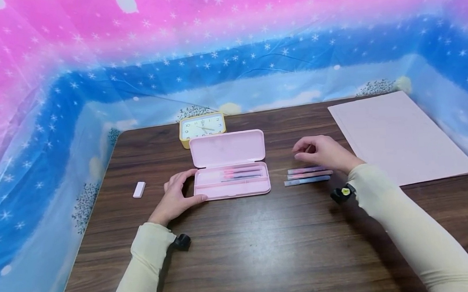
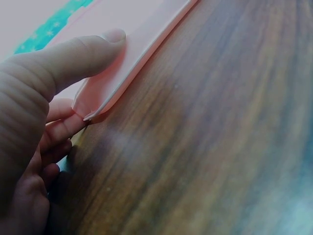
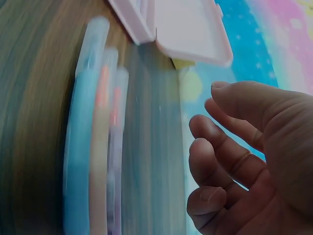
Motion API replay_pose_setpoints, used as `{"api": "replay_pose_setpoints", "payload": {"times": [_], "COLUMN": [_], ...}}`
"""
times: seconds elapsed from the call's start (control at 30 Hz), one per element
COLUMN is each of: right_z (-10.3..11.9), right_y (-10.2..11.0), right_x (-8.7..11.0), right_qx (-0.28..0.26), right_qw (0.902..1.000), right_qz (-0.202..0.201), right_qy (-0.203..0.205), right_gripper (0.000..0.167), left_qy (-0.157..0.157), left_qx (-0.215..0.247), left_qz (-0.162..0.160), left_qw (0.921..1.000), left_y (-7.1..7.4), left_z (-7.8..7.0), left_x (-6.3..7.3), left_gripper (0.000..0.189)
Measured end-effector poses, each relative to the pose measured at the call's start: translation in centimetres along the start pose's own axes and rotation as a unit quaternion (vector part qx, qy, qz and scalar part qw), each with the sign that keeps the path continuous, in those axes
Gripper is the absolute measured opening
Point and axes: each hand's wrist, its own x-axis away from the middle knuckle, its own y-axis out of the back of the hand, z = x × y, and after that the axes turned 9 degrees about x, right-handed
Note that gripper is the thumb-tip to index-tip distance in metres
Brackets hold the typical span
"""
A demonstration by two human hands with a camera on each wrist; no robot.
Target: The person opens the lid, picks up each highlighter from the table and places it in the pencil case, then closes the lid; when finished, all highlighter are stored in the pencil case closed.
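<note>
A pink pencil case (image 1: 228, 149) lies on the table with its lid raised; several pens (image 1: 241, 172) rest in its back compartment. My left hand (image 1: 177, 197) holds the case's left end, thumb at the front corner and fingers round the side, as the left wrist view also shows. To the right of the case, three capped pens lie side by side: one blue (image 3: 80, 147), one peach (image 3: 99, 147) and one purple (image 3: 116, 147). Over and just behind them hovers my right hand (image 1: 325, 152), its fingers loosely bent with nothing between them.
Behind the case stands a yellow clock (image 1: 202, 126), partly covered by the lid. A white eraser (image 1: 139, 189) lies left of my left hand. At the right is a large pale pink board (image 1: 404, 141). Patterned cloth (image 1: 234, 71) surrounds the wooden table (image 1: 239, 251).
</note>
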Motion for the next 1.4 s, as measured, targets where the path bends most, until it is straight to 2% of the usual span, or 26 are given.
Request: {"api": "replay_pose_setpoints", "payload": {"times": [0.27, 0.47, 0.63, 0.93, 1.17, 1.4], "right_z": [-2.6, -4.5, -5.6, -6.0, -6.0, -5.8], "right_y": [1.3, 1.8, 1.9, 1.5, 1.0, 1.0], "right_x": [2.2, 3.2, 3.6, 3.8, 3.4, 3.2], "right_qx": [0.009, 0.055, 0.076, 0.086, 0.093, 0.097], "right_qw": [0.9995, 0.9978, 0.9963, 0.9960, 0.9954, 0.9946], "right_qz": [0.000, -0.012, 0.008, 0.016, 0.022, 0.032], "right_qy": [-0.032, -0.034, -0.038, -0.019, -0.008, -0.014], "right_gripper": [0.022, 0.017, 0.014, 0.005, 0.005, 0.007], "left_qy": [0.003, 0.003, 0.003, 0.004, 0.007, 0.007], "left_qx": [0.000, 0.004, 0.002, 0.001, -0.006, -0.003], "left_qz": [0.001, 0.001, 0.002, 0.001, 0.001, 0.000], "left_qw": [1.0000, 1.0000, 1.0000, 1.0000, 1.0000, 1.0000], "left_y": [0.0, 0.0, 0.0, 0.0, 0.0, 0.0], "left_z": [0.0, 0.0, 0.0, -0.1, -0.1, -0.2], "left_x": [0.0, 0.0, 0.0, 0.0, 0.1, 0.2], "left_gripper": [0.082, 0.081, 0.082, 0.081, 0.082, 0.082]}}
